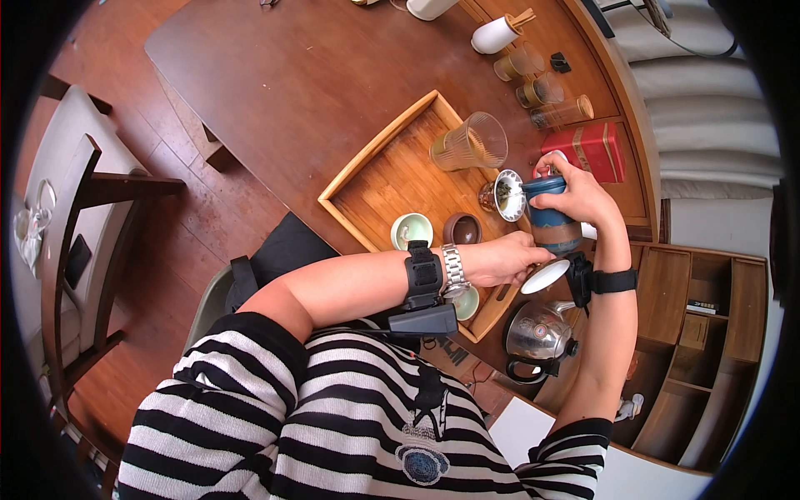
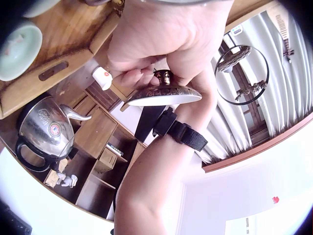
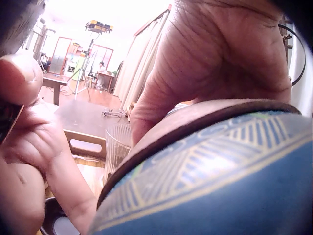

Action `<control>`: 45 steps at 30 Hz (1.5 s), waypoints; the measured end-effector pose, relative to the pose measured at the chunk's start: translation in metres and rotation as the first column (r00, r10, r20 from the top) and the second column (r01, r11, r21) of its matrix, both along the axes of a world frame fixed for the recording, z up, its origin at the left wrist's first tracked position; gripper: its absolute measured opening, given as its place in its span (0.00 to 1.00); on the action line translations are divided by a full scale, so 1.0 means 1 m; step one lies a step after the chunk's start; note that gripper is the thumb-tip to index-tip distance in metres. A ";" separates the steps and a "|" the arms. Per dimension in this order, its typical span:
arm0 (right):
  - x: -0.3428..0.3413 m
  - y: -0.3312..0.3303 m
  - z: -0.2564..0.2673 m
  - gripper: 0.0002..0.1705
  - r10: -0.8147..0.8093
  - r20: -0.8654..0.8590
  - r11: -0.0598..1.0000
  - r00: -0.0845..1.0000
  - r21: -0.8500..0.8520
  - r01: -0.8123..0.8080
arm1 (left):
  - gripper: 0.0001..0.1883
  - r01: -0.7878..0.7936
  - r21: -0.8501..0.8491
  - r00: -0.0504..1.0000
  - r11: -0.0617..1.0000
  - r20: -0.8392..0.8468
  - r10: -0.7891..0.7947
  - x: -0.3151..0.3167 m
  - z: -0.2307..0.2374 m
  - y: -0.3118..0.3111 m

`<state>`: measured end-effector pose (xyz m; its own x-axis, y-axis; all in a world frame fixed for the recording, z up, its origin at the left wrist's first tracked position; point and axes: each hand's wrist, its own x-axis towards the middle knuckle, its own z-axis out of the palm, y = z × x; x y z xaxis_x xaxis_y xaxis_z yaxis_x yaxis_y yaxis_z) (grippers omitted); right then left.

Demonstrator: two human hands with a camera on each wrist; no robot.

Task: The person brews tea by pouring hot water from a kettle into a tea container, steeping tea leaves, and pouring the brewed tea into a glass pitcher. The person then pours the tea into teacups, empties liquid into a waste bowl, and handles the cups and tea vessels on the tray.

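Blue jar gripped in the right hand, dark lid pinched in the left.
The blue jar (image 1: 546,217) looks like glazed ceramic: probably rigid, moderately heavy, slick on its smooth sides and breakable if knocked, so a full wrap round the body seems the safest hold. The lid (image 1: 546,277) is likely light, stiff and chip-prone, best taken by its knob (image 2: 164,76). The right hand (image 1: 577,198) is clamped on the jar, which lies tilted within its grasp, one end just beside the patterned white dish (image 1: 505,203). The left hand (image 1: 500,258) has its fingers together on the knob; the lid hangs below them, near the jar and above the desk (image 1: 242,79), its white underside showing.
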<state>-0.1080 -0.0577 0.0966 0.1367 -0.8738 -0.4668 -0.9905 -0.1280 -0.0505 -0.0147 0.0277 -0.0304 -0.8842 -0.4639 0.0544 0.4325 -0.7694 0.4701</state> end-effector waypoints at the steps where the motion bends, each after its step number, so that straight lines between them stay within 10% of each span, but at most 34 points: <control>1: 0.002 -0.001 0.001 0.31 -0.017 -0.027 1.000 0.999 0.019 0.018 | 0.10 0.001 0.010 1.000 1.000 -0.004 -0.001 -0.001 0.000 0.000; 45: 0.002 -0.020 -0.010 0.28 -0.003 -0.032 0.987 0.999 0.159 0.008 | 0.11 0.011 0.066 1.000 0.998 -0.019 -0.010 -0.012 -0.010 -0.005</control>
